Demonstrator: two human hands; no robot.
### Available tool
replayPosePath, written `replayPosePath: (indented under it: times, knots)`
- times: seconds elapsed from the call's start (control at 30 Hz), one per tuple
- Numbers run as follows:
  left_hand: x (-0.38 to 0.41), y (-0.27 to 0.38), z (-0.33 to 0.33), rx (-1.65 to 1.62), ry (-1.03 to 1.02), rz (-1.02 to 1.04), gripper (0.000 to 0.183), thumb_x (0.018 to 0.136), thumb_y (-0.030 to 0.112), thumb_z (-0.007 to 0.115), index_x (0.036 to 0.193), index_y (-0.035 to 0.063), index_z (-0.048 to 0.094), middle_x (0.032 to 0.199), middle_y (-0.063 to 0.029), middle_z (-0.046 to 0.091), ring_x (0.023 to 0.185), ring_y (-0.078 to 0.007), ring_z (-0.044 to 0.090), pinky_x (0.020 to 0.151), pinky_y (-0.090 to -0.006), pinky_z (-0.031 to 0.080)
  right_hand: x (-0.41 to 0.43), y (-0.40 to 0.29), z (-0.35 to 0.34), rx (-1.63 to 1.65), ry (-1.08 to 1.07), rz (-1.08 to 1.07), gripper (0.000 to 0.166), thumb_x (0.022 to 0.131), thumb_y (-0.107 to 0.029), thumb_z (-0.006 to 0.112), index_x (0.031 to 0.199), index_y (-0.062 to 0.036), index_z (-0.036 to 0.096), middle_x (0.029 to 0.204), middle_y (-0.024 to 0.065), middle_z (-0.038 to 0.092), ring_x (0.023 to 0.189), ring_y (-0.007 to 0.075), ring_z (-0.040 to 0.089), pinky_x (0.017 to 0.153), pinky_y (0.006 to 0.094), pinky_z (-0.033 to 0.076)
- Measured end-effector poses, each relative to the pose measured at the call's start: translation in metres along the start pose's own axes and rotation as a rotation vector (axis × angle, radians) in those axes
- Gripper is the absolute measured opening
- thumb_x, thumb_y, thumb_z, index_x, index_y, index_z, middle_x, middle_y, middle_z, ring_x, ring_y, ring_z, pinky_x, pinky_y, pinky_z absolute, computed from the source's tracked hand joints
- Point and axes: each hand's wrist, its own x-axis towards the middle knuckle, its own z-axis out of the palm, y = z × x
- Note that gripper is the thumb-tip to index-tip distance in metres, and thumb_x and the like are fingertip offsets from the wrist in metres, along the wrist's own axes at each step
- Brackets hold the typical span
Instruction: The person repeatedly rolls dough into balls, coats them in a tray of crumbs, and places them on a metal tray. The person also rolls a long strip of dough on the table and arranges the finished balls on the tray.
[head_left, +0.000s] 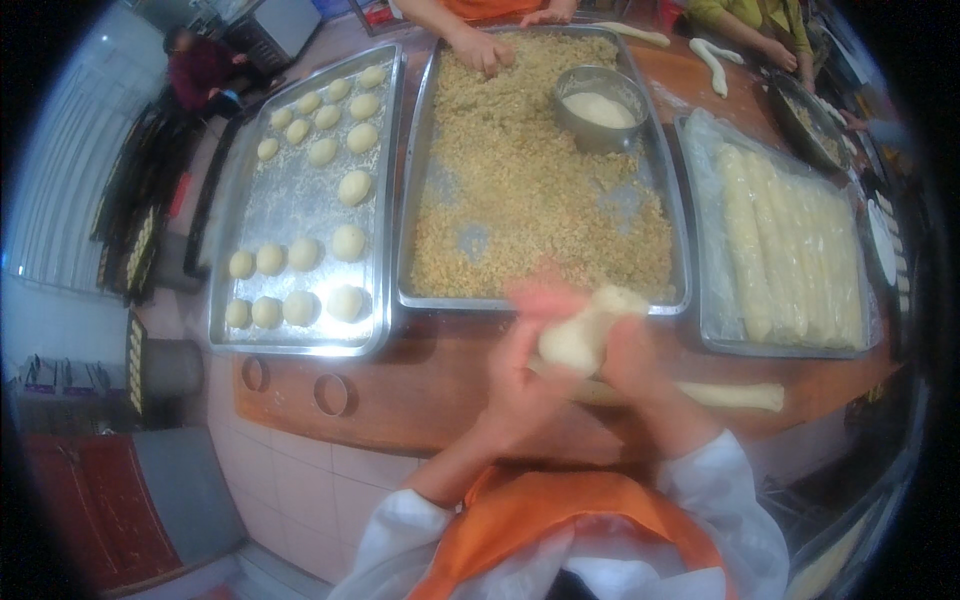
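My left hand (517, 367) and my right hand (637, 360) hold a pale piece of dough (574, 341) between them, over the near edge of the filling tray. Both hands are blurred. Crumbly yellow-brown filling (525, 187) covers much of the metal tray (406, 225) beyond them. In its far right part stands a round metal container (609, 139) with pale powder inside. Behind and below my right hand, a dough strip (739, 396) lies on the wooden table (435, 390). At the left, a metal tray (300, 349) holds several round dough balls (349, 242).
Dough rolls (787, 247) lie under plastic in a tray (787, 350) on the right. Two metal rings (255, 373) rest near the table's left edge. Across the table, a co-worker's hand (484, 51) touches the filling; another co-worker (780, 52) stands at the far right.
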Motion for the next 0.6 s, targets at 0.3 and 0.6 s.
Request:
replayPosePath:
  times: [0.3,0.6]
  knots:
    - [0.0,-0.009,0.009,0.156,0.097,0.257,0.05,0.086,0.042,0.046,0.112,-0.0011,0.051,0.114,-0.0122,0.053,0.107,-0.0211,0.05,0.091,-0.0325,0.039,0.007,0.008,-0.011,-0.317,-0.107,-0.25,0.023,0.086,-0.011,0.047,0.104,-0.002,0.059,0.109,0.013,0.058,0.103,0.0231,0.056,0.102,0.0374,0.028]
    - [-0.008,-0.004,0.002,0.076,0.093,0.037,0.04,0.083,0.028,0.056,0.111,-0.0006,0.051,0.11,-0.0112,0.055,0.104,-0.0211,0.052,0.088,-0.0328,0.041,0.005,-0.01,0.016,-0.322,0.062,-0.1,0.025,0.087,-0.014,0.044,0.097,-0.0009,0.062,0.094,0.0102,0.064,0.1,0.022,0.058,0.101,0.038,0.03]
